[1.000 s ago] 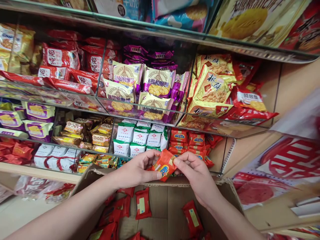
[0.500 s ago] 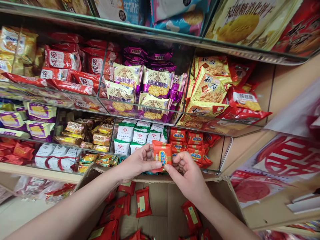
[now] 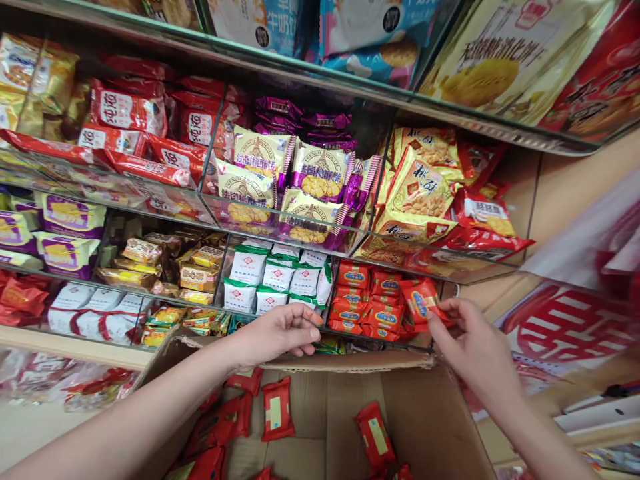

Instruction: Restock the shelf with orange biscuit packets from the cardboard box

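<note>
My right hand (image 3: pixel 480 347) pinches the end of a red snack packet (image 3: pixel 420 303) with a blue and yellow label. That packet is at the right side of a shelf compartment holding stacked red packets (image 3: pixel 385 312) of the same look. My left hand (image 3: pixel 287 330) hovers over the back edge of the cardboard box (image 3: pixel 350 362), in front of the white and green packets (image 3: pixel 275 275). Its fingers are loosely curled and apart, with nothing in them. Inside the box lie several loose red packets (image 3: pixel 277 408), some showing a pale label.
Glass dividers and shelf lips separate the compartments. Above are French biscuit packets (image 3: pixel 320 170) and yellow packets (image 3: pixel 420 183). Gold-brown packets (image 3: pixel 200 277) sit to the left. At the right hangs a red and white printed sheet (image 3: pixel 575 327).
My right hand has carried the red packet right to the side of the red stack. My left hand has let go of it and stayed near the box edge.
</note>
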`<state>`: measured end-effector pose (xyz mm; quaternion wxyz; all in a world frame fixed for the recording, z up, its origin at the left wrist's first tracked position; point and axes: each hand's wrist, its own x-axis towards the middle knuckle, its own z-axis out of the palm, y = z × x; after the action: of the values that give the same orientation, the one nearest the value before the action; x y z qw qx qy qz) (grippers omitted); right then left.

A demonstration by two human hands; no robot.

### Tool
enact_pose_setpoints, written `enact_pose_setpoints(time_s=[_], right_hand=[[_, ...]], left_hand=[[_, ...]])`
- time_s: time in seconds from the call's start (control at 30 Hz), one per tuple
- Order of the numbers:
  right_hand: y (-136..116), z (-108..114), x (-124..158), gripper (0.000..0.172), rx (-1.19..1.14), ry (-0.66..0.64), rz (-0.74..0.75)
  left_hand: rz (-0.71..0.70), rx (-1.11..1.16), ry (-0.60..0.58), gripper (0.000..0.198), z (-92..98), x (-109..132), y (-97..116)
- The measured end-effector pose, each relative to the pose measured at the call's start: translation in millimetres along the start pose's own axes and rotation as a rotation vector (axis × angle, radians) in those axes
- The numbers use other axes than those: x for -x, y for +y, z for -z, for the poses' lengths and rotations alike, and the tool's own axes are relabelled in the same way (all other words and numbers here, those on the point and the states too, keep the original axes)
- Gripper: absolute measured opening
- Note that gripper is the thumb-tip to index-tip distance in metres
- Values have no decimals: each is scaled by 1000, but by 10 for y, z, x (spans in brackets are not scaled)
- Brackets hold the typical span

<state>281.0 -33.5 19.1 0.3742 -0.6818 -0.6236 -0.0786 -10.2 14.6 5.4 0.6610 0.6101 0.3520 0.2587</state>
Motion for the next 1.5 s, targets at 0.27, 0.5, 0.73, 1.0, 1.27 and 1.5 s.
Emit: enact_pose_setpoints(time_s=[0.27, 0.5, 0.73, 1.0, 1.27, 1.5], right_hand=[[107, -171, -155, 16, 288, 85, 152], [107, -238, -240, 16, 410, 67, 145], [-45, -255, -365, 24, 693, -99, 135], [-148, -304, -544, 28, 847, -248, 124], [-13, -254, -362, 28, 788, -203, 172], [120, -395, -490, 20, 705, -339, 167]], left_hand=[[-22, -22, -29, 33, -4, 9, -12], [-31, -32, -48, 32, 13, 14, -40], [-35, -44, -46, 32, 13, 4, -56], [-35, -61, -31, 34, 0, 29, -35], [-48, -66, -37, 33, -5, 32, -56], [-43, -76, -48, 31, 8, 10, -70]])
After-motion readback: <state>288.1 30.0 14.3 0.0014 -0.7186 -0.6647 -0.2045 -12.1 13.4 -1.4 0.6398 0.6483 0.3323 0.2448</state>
